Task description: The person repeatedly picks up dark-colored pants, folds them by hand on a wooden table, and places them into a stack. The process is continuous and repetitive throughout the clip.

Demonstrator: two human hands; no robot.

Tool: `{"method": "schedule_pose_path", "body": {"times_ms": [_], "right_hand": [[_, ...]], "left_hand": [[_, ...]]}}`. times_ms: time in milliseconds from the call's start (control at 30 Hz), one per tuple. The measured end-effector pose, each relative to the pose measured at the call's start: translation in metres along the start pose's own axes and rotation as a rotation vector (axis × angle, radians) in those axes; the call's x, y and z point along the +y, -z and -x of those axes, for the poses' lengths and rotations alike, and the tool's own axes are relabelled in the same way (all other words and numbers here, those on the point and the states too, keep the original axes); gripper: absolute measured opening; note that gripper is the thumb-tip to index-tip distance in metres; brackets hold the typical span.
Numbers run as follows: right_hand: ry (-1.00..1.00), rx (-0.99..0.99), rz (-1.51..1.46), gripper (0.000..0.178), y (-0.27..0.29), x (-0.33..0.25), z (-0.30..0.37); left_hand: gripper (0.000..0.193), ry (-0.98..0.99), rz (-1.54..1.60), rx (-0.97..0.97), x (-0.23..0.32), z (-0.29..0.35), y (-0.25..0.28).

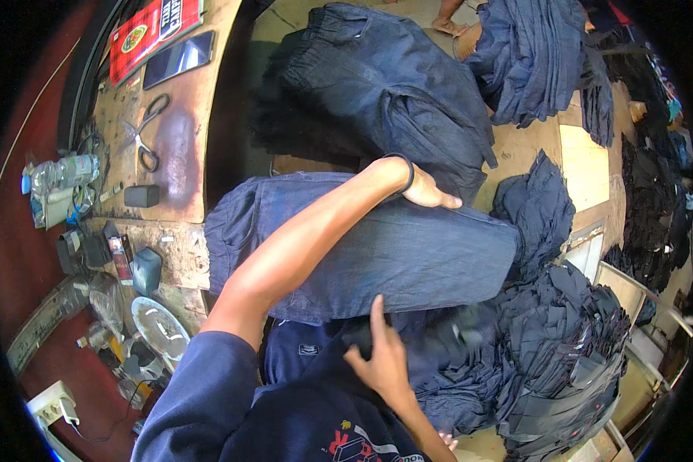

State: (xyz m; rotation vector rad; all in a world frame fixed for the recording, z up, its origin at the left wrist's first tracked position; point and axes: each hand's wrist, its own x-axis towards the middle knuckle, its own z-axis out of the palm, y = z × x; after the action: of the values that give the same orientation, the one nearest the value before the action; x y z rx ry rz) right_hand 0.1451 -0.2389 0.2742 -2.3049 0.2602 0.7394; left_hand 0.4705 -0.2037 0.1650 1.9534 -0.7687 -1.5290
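Dark blue denim trousers lie folded lengthwise across my lap, their gathered end to the left and the narrower end to the right. My left hand, with a dark band at the wrist, reaches over them and is closed on their far edge; the thumb shows, the other fingers are mostly hidden. At the near edge is my right hand, index finger and thumb spread apart and holding nothing. Its index fingertip meets or nearly meets the cloth. Beyond lies a pile of similar trousers with elastic waists.
On the left, a wooden table bears scissors, a phone, a red booklet and a small black box. Heaps of dark garments crowd the right. Another person's foot shows at the far side.
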Motion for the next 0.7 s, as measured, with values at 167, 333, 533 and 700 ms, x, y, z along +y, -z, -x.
{"method": "schedule_pose_path", "body": {"times_ms": [167, 333, 533, 700], "right_hand": [[-0.049, -0.294, -0.05, 0.115, 0.012, 0.008, 0.003], [0.357, 0.356, -0.027, 0.07, 0.049, 0.024, -0.036], [0.484, 0.335, 0.008, 0.055, 0.046, 0.031, -0.059], [0.503, 0.216, -0.045, 0.052, 0.044, 0.028, -0.054]], "left_hand": [[0.05, -0.318, -0.081, 0.015, -0.002, -0.014, -0.014], [0.042, -0.445, -0.097, 0.467, -0.016, -0.022, -0.028], [0.042, -0.237, -0.206, 0.502, -0.014, -0.025, -0.026], [0.042, -0.271, -0.217, 0.576, -0.014, -0.02, -0.031]]}}
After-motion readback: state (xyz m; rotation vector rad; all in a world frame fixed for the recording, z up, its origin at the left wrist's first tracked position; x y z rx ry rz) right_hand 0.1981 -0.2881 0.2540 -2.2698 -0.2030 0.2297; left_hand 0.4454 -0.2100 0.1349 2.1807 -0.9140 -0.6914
